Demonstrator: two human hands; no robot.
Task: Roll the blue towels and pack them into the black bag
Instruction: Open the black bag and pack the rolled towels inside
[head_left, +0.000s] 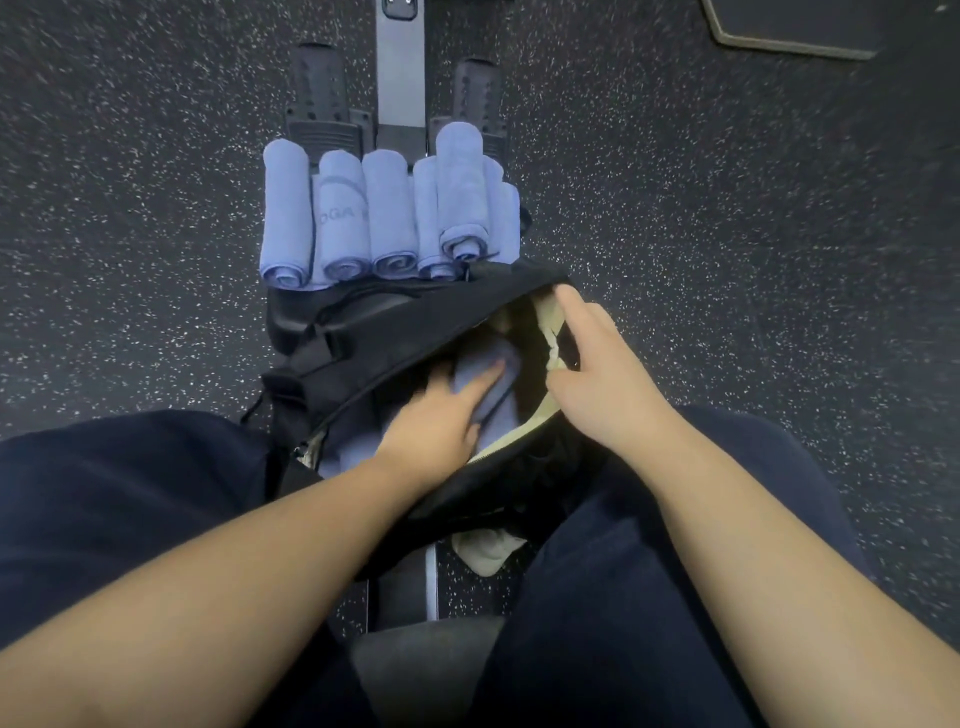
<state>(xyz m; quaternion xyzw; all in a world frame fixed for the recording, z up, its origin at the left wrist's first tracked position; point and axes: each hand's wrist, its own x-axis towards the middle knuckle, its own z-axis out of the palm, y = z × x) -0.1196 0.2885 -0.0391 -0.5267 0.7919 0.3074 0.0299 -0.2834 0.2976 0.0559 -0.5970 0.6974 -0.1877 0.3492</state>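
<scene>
1. Head view is looking down on a row of rolled blue towels (387, 208) lying on dark equipment at the far side of the black bag (363, 343); their long axes are running near to far, with the spiral ends facing the near side.
2. One more roll (460, 192) is sitting on top of the row toward its right end, pointing the same way.
3. The bag is resting between the person's knees, its mouth gaping open and showing a pale lining (553, 325).
4. Inside the bag another blue towel (498, 374) is lying, partly covered, with its length running roughly from near left to far right.
5. The left hand (441, 415) is reaching into the opening, its fingers lying fairly straight and pressing on that towel.
6. The right hand (597, 364) is holding the right edge of the bag's opening, fingers curled over the rim and lining.
7. The towels are looking soft and pale blue; one in the row is showing faint grey lettering.
8. A speckled dark floor (727, 260) is surrounding everything, and a dark mat (800, 26) is lying at the far right.
</scene>
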